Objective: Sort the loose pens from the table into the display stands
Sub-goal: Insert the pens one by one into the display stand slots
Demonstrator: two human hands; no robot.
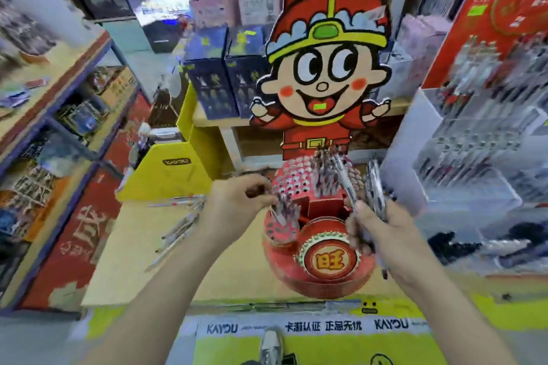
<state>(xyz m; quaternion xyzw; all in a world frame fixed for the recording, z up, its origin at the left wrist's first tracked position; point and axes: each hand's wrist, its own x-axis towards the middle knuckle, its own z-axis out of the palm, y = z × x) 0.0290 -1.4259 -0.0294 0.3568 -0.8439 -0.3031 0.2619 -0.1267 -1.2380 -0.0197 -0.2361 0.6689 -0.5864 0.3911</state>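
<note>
Pens (374, 187) gripped in your right hand (382, 237) are supply; your left hand (237, 204) pinches one pen (252, 190) for the stand (329, 259) at twelve o'clock.

Blur smeared the clear stand (474, 139) and the shelves (44, 115) — contents unreadable. The loose pens (178, 231) on the table (133, 252) ran together, uncountable. Whether the left hand (234, 204) pinched a pen was unclear; the right hand (382, 237) hid the middles of the held pens (374, 184).

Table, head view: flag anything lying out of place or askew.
Several loose pens lie scattered at mixed angles on the table, left of the red display stand, outside any slot. The right hand grips a bunch of pens, not yet placed. Nothing looks spilled or damaged.
</note>
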